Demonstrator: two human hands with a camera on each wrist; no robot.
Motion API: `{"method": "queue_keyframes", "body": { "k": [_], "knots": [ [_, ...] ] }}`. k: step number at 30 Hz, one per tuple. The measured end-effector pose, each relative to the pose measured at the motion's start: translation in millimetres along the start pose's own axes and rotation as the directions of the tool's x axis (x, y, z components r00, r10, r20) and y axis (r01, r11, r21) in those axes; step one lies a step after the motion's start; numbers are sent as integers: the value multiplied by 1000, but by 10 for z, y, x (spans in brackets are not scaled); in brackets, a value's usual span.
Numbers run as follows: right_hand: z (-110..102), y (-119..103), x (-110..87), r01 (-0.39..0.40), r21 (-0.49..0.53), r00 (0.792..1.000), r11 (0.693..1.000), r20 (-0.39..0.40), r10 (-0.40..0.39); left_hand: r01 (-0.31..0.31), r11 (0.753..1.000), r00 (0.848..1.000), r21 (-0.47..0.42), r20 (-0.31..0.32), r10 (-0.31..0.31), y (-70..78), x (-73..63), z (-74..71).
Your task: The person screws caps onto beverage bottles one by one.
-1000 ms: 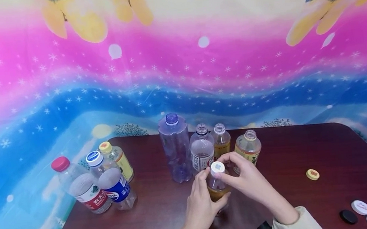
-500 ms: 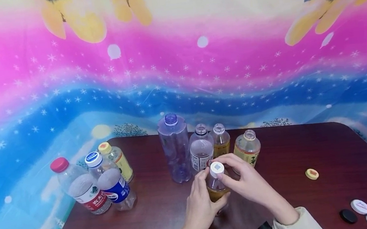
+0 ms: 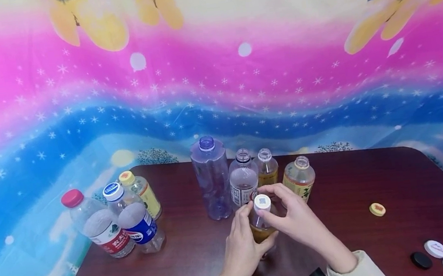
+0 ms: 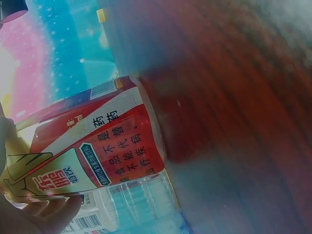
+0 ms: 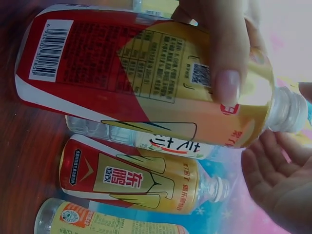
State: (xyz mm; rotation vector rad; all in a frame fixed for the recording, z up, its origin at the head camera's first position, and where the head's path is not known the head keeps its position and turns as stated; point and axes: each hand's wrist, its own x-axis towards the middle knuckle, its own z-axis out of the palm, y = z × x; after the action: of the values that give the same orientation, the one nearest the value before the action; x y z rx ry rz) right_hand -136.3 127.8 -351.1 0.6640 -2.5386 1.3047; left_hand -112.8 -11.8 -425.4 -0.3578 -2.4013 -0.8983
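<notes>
My left hand (image 3: 240, 249) grips an upright drink bottle (image 3: 261, 232) at the middle of the table, fingers on one side and thumb on the other. The bottle's red-and-gold label (image 5: 141, 73) faces the right wrist camera. On its neck sits a white cap (image 3: 262, 202), with my right hand (image 3: 302, 217) pinching it between thumb and forefinger. In the left wrist view the red lower part of the bottle (image 4: 105, 141) shows close to the dark table. Behind the hands stand a purple bottle (image 3: 212, 180) and a clear bottle (image 3: 243, 176), both uncapped.
Two more uncapped bottles, one gold-labelled (image 3: 268, 173) and one yellow-labelled (image 3: 300, 177), stand behind my right hand. Capped red (image 3: 104, 228), blue (image 3: 139, 225) and yellow (image 3: 146, 194) bottles stand left. Loose yellow (image 3: 377, 209), black (image 3: 421, 260) and white (image 3: 436, 249) caps lie right.
My right thumb and forefinger shift around the white cap, the thumb now lower at its near side. The left hand and bottle stay in place.
</notes>
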Motion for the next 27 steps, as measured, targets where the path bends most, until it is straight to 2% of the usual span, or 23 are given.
{"method": "queue_keyframes", "body": {
  "k": [3,6,12,17,20,23,27],
  "knots": [
    [-24,-4,-10,63,31,998,998,21,-64,-7,1000,1000,1,-10,7,-1,2,5],
    [-49,-23,-12,70,44,997,997,29,-72,10,1000,1000,-4,10,-10,1,0,-1],
    [-34,-79,-3,-11,-5,1000,1000,-2,11,46,999,997,-5,57,-46,7,-8,-10],
    [0,-100,0,-96,-40,994,995,-46,94,37,999,998,-3,49,-37,4,-19,-14],
    [5,-108,2,-122,-48,992,991,-49,119,28,1000,999,-5,37,-28,2,-23,-12],
    [5,-94,-2,-81,-51,996,995,-29,80,13,1000,1000,-4,20,-13,-2,-23,-7],
    [-16,-45,-18,40,-27,999,999,24,-39,-4,1000,1000,4,6,4,-5,-19,-1]
  ]
}}
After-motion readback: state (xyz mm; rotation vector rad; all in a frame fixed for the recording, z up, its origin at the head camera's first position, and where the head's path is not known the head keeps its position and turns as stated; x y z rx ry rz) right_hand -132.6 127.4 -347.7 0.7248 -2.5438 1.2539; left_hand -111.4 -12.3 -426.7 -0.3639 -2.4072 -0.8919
